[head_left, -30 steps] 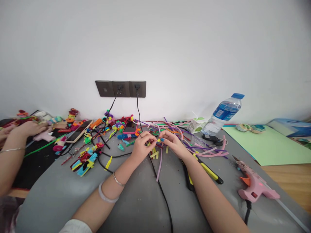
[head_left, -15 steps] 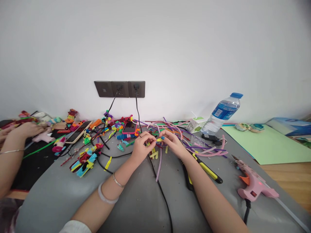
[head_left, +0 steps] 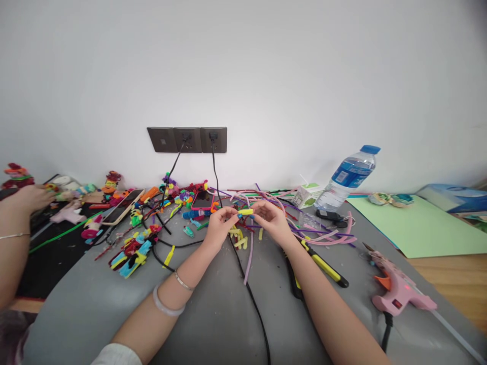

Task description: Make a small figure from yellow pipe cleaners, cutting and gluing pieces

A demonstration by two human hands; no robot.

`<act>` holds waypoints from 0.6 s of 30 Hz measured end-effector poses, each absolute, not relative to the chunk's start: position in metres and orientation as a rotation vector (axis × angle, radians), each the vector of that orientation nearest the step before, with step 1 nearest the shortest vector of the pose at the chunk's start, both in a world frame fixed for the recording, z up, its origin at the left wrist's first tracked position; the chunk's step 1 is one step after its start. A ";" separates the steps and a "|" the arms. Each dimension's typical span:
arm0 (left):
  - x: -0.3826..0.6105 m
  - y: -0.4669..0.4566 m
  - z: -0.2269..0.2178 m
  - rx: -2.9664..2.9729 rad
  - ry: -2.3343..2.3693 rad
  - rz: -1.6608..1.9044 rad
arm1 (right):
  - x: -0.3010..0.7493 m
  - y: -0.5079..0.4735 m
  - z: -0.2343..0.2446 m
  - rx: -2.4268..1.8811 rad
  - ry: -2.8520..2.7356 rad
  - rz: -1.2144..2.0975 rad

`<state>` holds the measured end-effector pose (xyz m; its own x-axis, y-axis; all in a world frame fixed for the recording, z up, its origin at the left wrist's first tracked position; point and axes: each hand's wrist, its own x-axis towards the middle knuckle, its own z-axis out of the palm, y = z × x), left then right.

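My left hand point(head_left: 217, 226) and my right hand point(head_left: 271, 219) meet over the grey table point(head_left: 213, 314), both pinching a short yellow pipe-cleaner piece point(head_left: 245, 212) held level between their fingertips, a little above the table. Below them lie cut yellow bits point(head_left: 239, 238) and a lilac pipe cleaner point(head_left: 249, 259). A tangle of pink, purple and orange pipe cleaners point(head_left: 304, 228) spreads behind and to the right of my right hand.
Yellow-handled pliers point(head_left: 323, 264) and a pink glue gun point(head_left: 399, 291) lie at right, a water bottle point(head_left: 348, 178) and green paper point(head_left: 429, 228) behind. Black cables point(head_left: 251, 299) run from the wall sockets point(head_left: 187, 139). Phones, coloured figures point(head_left: 133, 251) lie left, by another person's arm point(head_left: 13, 238).
My hands have lifted the yellow piece slightly up and away from the table. The other person's hand at the far left has moved back and left.
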<state>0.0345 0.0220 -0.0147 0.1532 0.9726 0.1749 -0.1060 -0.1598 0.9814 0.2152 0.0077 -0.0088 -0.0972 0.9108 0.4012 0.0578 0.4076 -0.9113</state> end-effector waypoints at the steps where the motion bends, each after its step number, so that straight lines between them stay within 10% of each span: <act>1: 0.035 0.021 -0.014 1.336 0.934 1.241 | 0.215 0.008 -0.009 -0.909 -1.490 0.907; 18: 0.037 0.019 -0.011 1.127 0.933 1.086 | 0.218 0.010 -0.012 -0.891 -1.470 0.852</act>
<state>0.0372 0.0192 -0.0113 0.2292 0.9727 -0.0354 -0.1821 0.0785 0.9801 0.2182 0.0097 -0.0122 -0.0513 0.8947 0.4437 0.0595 0.4463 -0.8929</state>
